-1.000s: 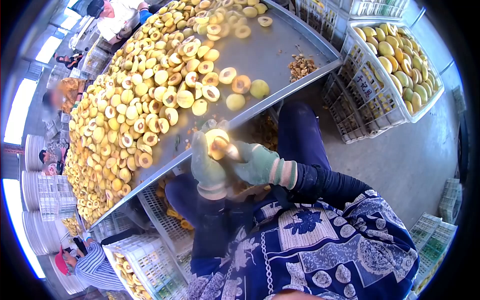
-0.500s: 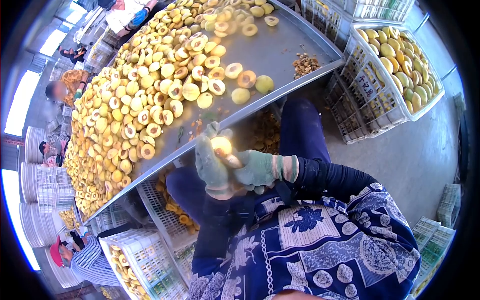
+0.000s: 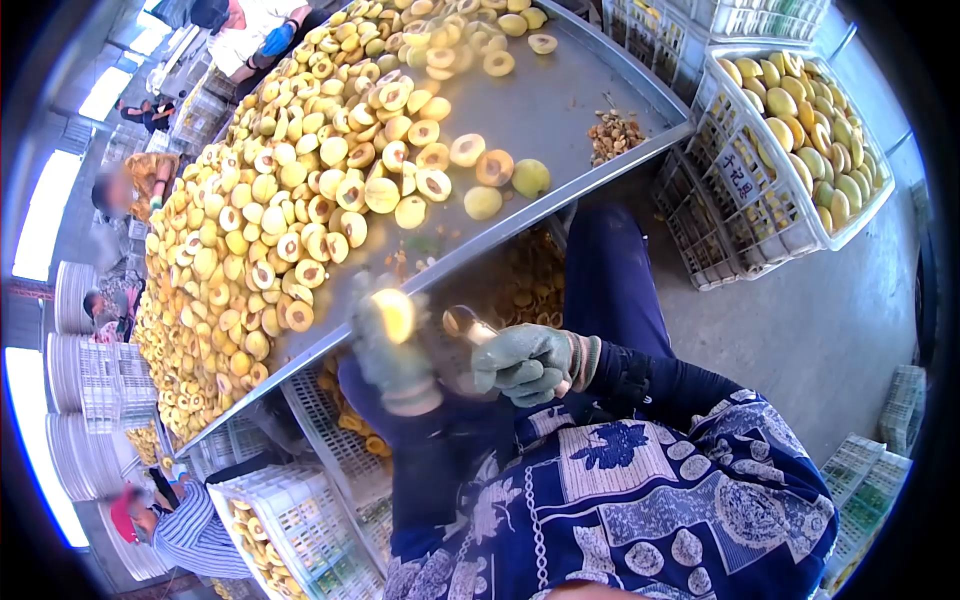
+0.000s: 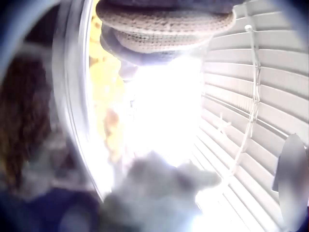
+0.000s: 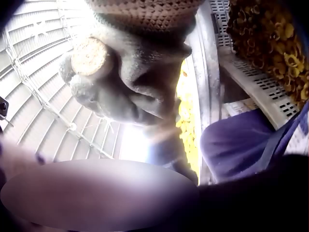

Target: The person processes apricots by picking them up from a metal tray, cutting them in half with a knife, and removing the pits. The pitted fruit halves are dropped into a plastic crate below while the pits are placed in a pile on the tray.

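My gloved left hand [image 3: 395, 355], blurred, holds a bright yellow peach half [image 3: 395, 315] beside the near edge of the metal table [image 3: 590, 80]. In the left wrist view the same hand [image 4: 154, 193] is a pale blur, and the fruit is lost in glare. Curled fingers of my gloved right hand [image 3: 525, 365] grip a pitting tool [image 3: 465, 323] with a looped metal head, which points toward the left hand. The round, pale butt of its handle [image 5: 91, 56] pokes out of the fist in the right wrist view.
Halved peaches [image 3: 300, 180] are heaped across the table, with a small pile of brown scraps [image 3: 613, 137] near its corner. A crate of whole peaches [image 3: 740, 180] stands at right. Below the table edge are more cut pieces [image 3: 530, 280] and white crates [image 3: 300, 520]. Several people work beyond.
My hands were together at the fruit and have come apart. The left hand has moved left with the peach half; the right has drawn slightly right with the tool.
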Action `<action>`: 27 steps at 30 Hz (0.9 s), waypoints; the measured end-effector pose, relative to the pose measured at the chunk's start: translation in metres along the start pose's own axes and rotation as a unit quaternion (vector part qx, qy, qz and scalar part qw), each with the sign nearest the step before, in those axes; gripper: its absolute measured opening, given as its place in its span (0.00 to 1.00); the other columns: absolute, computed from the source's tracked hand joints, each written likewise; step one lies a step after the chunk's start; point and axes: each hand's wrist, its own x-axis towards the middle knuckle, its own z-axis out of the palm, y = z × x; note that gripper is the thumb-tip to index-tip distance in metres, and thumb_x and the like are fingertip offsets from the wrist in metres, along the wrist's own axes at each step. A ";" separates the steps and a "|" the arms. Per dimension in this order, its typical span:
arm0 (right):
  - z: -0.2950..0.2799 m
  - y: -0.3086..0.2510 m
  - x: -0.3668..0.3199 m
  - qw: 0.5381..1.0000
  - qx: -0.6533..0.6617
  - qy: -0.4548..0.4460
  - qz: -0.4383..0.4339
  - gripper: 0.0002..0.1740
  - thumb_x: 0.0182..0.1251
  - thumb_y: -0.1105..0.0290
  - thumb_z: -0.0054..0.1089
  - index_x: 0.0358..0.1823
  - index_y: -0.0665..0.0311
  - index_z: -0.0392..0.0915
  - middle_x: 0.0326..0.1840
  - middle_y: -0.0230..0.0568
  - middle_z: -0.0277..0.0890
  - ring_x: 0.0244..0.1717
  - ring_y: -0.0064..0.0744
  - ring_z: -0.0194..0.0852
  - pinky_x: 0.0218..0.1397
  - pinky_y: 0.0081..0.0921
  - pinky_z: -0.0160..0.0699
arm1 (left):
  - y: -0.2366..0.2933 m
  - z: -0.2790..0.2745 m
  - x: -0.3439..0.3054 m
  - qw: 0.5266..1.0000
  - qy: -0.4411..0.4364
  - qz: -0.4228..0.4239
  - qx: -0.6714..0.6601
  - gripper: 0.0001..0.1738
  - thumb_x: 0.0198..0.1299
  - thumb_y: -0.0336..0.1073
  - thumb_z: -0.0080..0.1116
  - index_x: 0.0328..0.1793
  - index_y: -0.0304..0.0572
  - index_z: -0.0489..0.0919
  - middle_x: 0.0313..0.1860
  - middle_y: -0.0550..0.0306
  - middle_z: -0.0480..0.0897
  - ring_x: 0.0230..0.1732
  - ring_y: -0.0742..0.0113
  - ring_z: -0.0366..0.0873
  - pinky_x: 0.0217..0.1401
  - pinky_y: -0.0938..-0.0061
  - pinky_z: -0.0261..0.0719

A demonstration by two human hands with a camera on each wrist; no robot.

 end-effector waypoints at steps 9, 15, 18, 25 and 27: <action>-0.033 -0.014 0.019 0.908 -0.191 0.372 0.040 0.11 0.56 0.65 0.57 0.26 0.66 0.73 0.14 0.32 0.66 0.08 0.24 0.61 0.08 0.24 0.57 | -0.021 -0.098 0.074 0.816 -0.013 0.166 0.553 0.21 0.60 0.44 0.60 0.53 0.36 0.79 0.47 0.50 0.82 0.49 0.65 0.77 0.52 0.72 0.75; -0.028 -0.022 0.016 0.892 -0.205 0.400 0.038 0.14 0.56 0.62 0.56 0.28 0.69 0.77 0.14 0.34 0.67 0.11 0.24 0.62 0.13 0.23 0.64 | -0.054 0.057 0.132 0.821 -0.222 -0.087 0.519 0.33 0.51 0.63 0.54 0.50 0.42 0.78 0.50 0.41 0.80 0.52 0.44 0.76 0.55 0.58 0.72; -0.026 -0.026 0.011 0.889 -0.209 0.406 0.017 0.14 0.56 0.62 0.56 0.28 0.68 0.75 0.14 0.34 0.66 0.11 0.24 0.62 0.13 0.23 0.64 | -0.073 0.078 0.138 0.783 -0.234 -0.064 0.573 0.34 0.48 0.62 0.56 0.51 0.43 0.76 0.48 0.38 0.79 0.50 0.41 0.76 0.54 0.56 0.72; -0.005 -0.043 0.011 0.857 -0.342 0.385 0.021 0.13 0.59 0.62 0.55 0.36 0.66 0.73 0.22 0.36 0.73 0.17 0.27 0.70 0.20 0.26 0.72 | -0.065 0.023 0.118 0.914 -0.192 -0.325 -0.151 0.27 0.60 0.39 0.59 0.64 0.40 0.68 0.37 0.56 0.79 0.28 0.66 0.78 0.27 0.78 0.76; 0.010 -0.045 0.018 0.811 -0.435 0.389 -0.044 0.14 0.60 0.61 0.54 0.40 0.65 0.73 0.25 0.35 0.75 0.23 0.25 0.74 0.29 0.25 0.75 | -0.015 0.030 0.083 0.899 -0.152 -0.315 -0.264 0.26 0.60 0.41 0.59 0.63 0.41 0.70 0.39 0.54 0.80 0.37 0.62 0.79 0.35 0.71 0.79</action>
